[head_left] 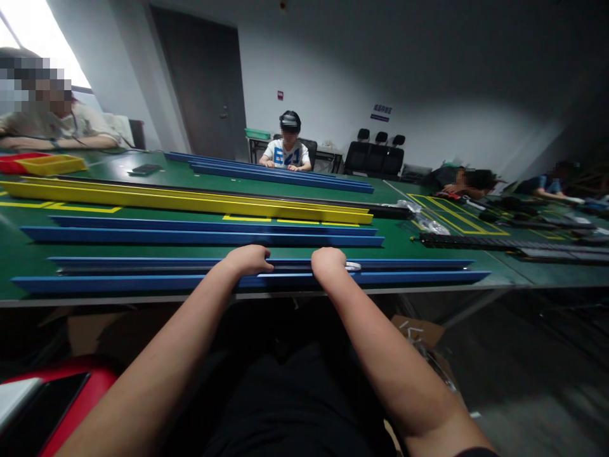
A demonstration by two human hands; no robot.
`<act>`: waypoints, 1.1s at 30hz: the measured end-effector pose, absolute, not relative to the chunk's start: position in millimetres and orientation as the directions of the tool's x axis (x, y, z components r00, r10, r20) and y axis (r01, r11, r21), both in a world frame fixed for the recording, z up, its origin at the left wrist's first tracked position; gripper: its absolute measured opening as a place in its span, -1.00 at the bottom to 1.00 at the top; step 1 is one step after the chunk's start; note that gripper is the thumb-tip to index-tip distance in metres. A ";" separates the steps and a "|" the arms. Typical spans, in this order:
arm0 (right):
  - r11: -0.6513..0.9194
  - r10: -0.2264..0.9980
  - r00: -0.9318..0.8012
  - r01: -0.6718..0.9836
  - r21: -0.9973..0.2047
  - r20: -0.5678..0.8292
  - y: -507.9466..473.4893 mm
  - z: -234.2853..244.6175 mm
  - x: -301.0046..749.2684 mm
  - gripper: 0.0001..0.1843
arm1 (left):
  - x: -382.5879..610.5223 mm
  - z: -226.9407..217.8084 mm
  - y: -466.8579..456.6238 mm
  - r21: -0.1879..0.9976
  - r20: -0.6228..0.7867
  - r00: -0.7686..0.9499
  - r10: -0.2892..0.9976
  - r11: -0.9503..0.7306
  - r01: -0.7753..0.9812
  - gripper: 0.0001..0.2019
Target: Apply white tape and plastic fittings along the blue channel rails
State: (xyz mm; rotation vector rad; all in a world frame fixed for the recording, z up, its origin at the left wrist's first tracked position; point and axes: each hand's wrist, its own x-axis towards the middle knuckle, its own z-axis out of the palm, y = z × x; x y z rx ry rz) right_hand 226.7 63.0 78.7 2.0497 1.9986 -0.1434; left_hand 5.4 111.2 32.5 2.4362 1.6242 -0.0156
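Note:
Two long blue rails lie parallel near the table's front edge, a rear blue rail (413,263) and a front blue rail (118,282). A thin dark strip (143,268) runs lengthwise between them. My left hand (247,259) rests over the strip, its fingers curled and the fingertips partly hidden. To its right, my right hand (328,263) is closed, knuckles up, over the same strip. A white ring like a tape roll (353,266) sticks out at the right side of this hand; the grip on it is mostly hidden.
Beyond lie more blue rails (214,237), a long yellow rail (190,204) and a further blue stack (280,174). Black parts (476,242) lie at right, yellow and red trays (52,165) at left. Co-workers sit around the table (399,289). A red stool (95,381) stands lower left.

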 end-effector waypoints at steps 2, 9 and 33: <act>-0.012 0.964 0.044 0.992 0.122 -0.262 61.7 79.9 226.7 -0.61 | 17.3 33.3 110.6 0.176 -0.119 0.399 0.909 -0.376 0.910 -0.71; -0.014 0.966 0.043 0.993 0.115 -0.253 58.5 82.6 226.9 -0.61 | 66.6 31.7 108.6 0.191 -0.087 0.410 0.908 -0.388 0.901 -0.74; -0.001 0.971 0.020 0.997 0.081 -0.238 61.3 79.3 228.3 -0.66 | 51.9 31.5 107.6 0.197 0.010 0.530 0.848 -0.521 0.830 -0.78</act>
